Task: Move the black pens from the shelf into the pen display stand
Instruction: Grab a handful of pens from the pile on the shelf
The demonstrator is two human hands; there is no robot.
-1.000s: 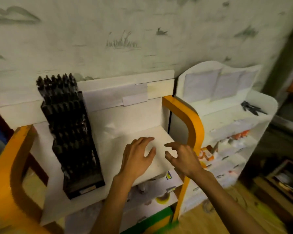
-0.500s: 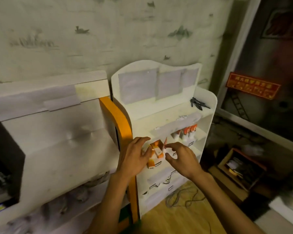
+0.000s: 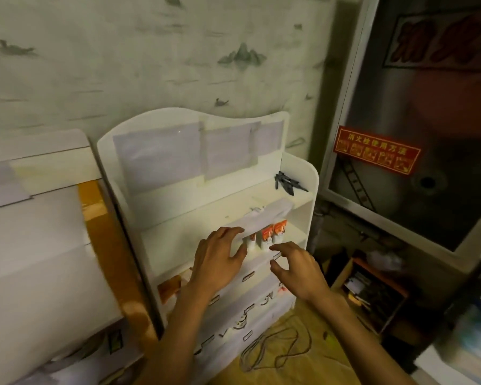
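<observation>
Hovering empty, both loosely open hands point(image 3: 220, 259) point(image 3: 297, 269) front a white shelf point(image 3: 313, 179); seemingly black pens point(image 3: 288, 182) lie above.

Red sign point(image 3: 376, 149) on the metal cabinet door point(image 3: 417, 87), gold characters: 消火栓使用方法, with a row of small pictograms under it, unreadable. Top right of the same door: large red characters point(image 3: 444, 37), blurred and cropped, first looks like 消火. Shelf-edge labels point(image 3: 247, 276) too blurred to read.
</observation>
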